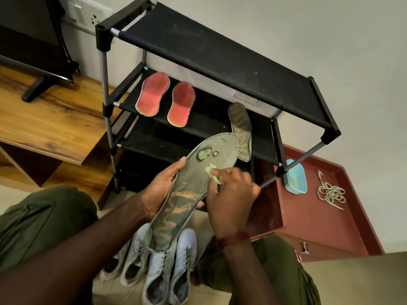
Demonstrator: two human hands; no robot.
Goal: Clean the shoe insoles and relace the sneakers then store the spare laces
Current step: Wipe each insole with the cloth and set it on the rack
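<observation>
Closely, right fingers [229, 173] around cloth [211, 169], against insole [187, 194].

Two insoles [154, 93] lie side by side on the rack's [220, 51] middle shelf, a third insole [240, 126] to their right. On the floor [352, 280] before it stand sneakers [158, 267]. Rightward, a cabinet [319, 227] carries a tub [296, 177] and laces [330, 192].

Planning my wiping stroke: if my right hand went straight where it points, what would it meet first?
Likely the worn patch on the insole, beyond the cloth in the right hand.
</observation>
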